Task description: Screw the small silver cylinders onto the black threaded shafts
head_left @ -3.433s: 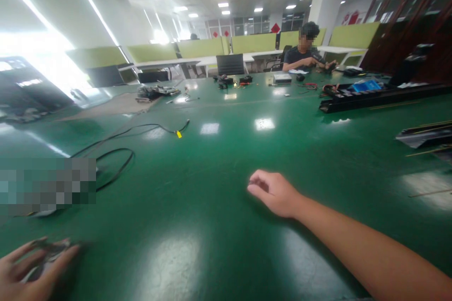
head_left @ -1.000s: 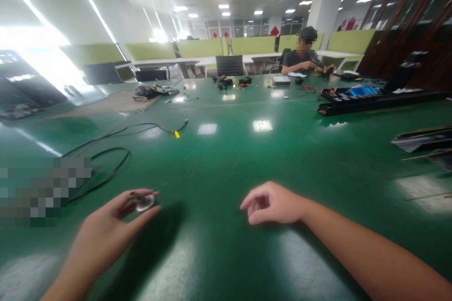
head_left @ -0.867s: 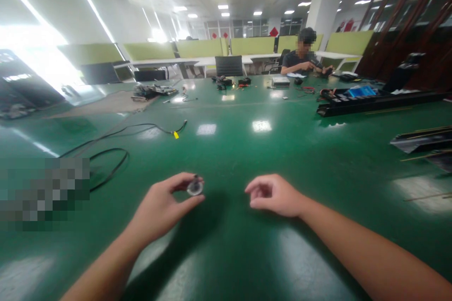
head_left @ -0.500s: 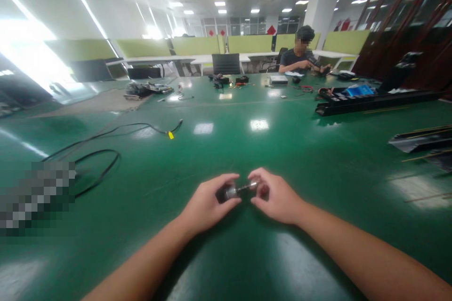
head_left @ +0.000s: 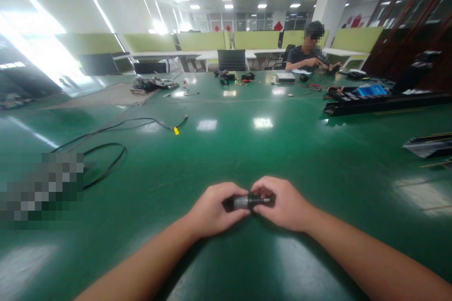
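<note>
Cylinder (head_left: 241, 202), grey and dull-sheened with a slim shaft (head_left: 264, 200), just one, is at lower centre: my left hand (head_left: 214, 210) clamps its smooth body, my right hand (head_left: 285, 206) pinches its dark collar (head_left: 251, 201). Glossy green tabletop (head_left: 197, 162) spreads beneath; left of centre, one yellow tag (head_left: 176, 130) sits on a thin, curving black cable (head_left: 155, 121).

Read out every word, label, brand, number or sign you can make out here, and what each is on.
No readable text.
Yellow tag on the cable: too small to read.
Red diamonds at the back: too small.
Part between left hand and right hand: too blurred.
Pixelated patch, left: unreadable.
</note>
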`<move>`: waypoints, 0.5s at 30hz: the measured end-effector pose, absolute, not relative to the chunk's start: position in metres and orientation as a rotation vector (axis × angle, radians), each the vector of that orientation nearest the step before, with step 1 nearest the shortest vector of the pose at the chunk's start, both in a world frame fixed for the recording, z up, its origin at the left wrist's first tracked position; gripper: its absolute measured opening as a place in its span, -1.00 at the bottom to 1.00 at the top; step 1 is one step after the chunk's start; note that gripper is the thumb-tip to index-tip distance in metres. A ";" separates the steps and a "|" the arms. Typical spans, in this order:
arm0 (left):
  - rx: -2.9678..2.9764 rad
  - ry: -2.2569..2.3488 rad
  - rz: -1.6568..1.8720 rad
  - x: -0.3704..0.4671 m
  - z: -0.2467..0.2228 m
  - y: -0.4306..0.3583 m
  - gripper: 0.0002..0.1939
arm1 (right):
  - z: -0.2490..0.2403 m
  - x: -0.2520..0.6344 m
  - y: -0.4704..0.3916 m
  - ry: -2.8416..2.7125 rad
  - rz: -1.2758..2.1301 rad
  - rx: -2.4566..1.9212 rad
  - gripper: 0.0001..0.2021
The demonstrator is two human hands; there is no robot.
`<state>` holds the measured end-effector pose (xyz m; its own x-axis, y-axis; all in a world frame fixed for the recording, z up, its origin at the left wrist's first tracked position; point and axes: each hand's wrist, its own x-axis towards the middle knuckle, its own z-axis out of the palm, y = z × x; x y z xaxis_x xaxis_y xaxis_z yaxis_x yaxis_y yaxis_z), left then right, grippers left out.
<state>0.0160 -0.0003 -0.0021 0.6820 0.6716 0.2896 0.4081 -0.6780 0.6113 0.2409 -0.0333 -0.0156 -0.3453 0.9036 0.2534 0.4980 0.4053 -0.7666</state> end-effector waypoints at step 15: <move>2.366 0.844 0.737 0.014 -0.006 0.001 -0.74 | -0.013 0.239 -0.037 -1.977 0.768 -1.117 -0.75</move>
<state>0.0142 0.0011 -0.0061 0.6581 0.6845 0.3138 0.4031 -0.6722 0.6210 0.2391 -0.0368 -0.0131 -0.3588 0.8839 0.2999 0.4500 0.4453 -0.7741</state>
